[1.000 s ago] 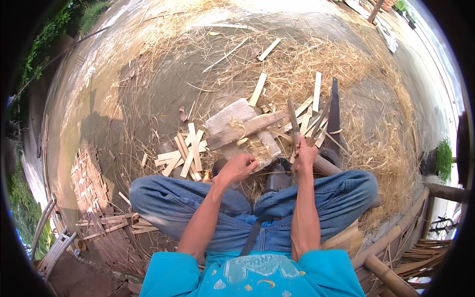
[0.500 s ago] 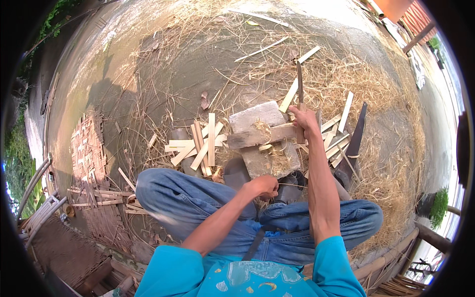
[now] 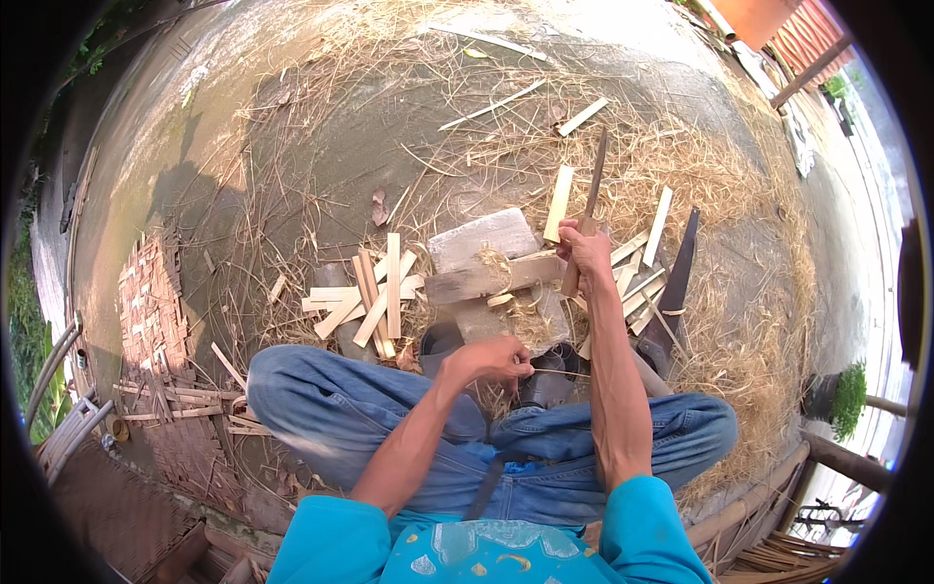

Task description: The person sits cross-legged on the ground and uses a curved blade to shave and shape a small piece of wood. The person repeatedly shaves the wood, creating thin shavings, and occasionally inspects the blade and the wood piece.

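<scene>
Knife (image 3: 593, 195) with a long dark blade points away from the seated person, its wooden handle gripped by the fingers of the right hand (image 3: 588, 257). Just beside the blade, a pale flat strip (image 3: 558, 202) reaches down to those same fingers; whether they pinch it, I cannot tell. Left hand (image 3: 494, 359) hovers nearer the lap with its fingers curled inward, and a thin strand (image 3: 558, 372) runs out from the fingertips toward the right forearm; whether it is gripped is unclear. Between and beyond the hands, a short wooden beam (image 3: 467, 283) lies across a pale stone block (image 3: 484, 238). More cut strips (image 3: 393, 285) lie crossed in a pile to the left, and curly shavings (image 3: 749, 268) cover the ground at right.
</scene>
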`<state>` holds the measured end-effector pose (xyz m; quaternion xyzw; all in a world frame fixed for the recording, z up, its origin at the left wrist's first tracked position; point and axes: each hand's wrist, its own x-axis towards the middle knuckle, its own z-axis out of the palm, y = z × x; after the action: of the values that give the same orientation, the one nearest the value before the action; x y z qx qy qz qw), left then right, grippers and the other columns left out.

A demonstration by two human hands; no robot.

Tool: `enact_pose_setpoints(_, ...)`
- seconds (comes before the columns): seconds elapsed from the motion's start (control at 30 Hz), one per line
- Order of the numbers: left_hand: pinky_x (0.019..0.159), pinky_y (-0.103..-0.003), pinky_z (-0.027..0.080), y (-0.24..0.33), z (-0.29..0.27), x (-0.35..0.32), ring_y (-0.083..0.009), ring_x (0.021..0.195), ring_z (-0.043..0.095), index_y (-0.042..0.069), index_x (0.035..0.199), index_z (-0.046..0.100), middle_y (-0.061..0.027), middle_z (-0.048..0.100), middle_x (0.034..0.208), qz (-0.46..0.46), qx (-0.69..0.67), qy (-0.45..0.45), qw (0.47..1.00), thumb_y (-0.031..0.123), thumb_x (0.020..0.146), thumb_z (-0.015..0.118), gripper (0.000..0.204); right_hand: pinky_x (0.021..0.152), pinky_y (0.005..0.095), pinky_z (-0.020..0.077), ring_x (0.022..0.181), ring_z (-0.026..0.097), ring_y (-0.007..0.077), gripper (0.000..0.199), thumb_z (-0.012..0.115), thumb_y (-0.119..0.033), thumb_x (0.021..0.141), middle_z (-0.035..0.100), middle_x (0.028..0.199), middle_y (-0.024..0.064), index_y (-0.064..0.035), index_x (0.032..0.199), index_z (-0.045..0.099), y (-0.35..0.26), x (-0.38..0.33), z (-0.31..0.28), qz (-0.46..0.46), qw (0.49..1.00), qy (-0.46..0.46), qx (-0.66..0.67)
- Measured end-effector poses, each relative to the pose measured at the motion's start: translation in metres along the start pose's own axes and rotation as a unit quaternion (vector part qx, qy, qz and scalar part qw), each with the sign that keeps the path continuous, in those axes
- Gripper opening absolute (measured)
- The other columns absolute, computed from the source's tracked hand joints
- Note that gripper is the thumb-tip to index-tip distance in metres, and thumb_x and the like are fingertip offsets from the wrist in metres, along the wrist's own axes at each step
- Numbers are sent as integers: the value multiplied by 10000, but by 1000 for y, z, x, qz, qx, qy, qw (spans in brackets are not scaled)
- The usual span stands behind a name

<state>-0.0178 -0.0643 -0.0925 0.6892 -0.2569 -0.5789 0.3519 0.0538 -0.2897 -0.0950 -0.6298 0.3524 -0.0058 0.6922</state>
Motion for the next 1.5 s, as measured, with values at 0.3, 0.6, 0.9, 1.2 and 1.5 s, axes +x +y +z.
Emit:
enact_pose_setpoints(0.3, 948, -392, 563, 27, -41, -25, -211, 1101, 690, -19, 1335, 603, -133, 696, 1253, 97, -371, 400, 832, 525, 1029, 610, 625, 636, 295, 465, 695, 573, 88, 101, 713, -132, 905, 635, 763, 7, -51, 958, 685, 47, -164, -19, -121, 983, -46, -131)
enact_pose_setpoints(0.6, 819, -384, 608, 17, -47, -51, -220, 924, 718, 61, 1185, 659, -130, 754, 1029, 132, -504, 398, 755, 462, 1020, 659, 433, 798, 319, 533, 889, 665, 136, 173, 714, -134, 954, 719, 963, 43, -45, 1096, 672, 52, -208, -8, -31, 993, -114, -24)
enact_pose_setpoints(0.9, 813, -372, 607, 10, -51, -53, -227, 928, 716, 47, 1191, 624, -141, 737, 1098, 87, -540, 356, 758, 450, 1034, 638, 433, 842, 308, 518, 917, 642, 116, 173, 751, -121, 927, 690, 991, 18, -46, 1054, 660, 76, -195, -15, -64, 984, -164, -30)
enact_pose_setpoints(1.2, 851, -411, 568, -16, -46, -27, -194, 936, 677, 49, 1183, 555, -34, 506, 806, 147, -409, 539, 721, 451, 1098, 511, 413, 749, 324, 500, 810, 633, 152, 225, 782, -204, 917, 680, 873, 55, -34, 1007, 664, 98, -189, 7, -42, 970, -218, -103)
enact_pose_setpoints(1.5, 1111, -434, 429, 29, -58, -58, -249, 1197, 605, 93, 1399, 460, -87, 669, 1044, 340, -427, 519, 658, 608, 1079, 380, 612, 552, 298, 543, 699, 656, 128, 281, 750, -258, 961, 673, 805, 75, -28, 1030, 605, 110, -175, 3, 168, 977, -116, -56)
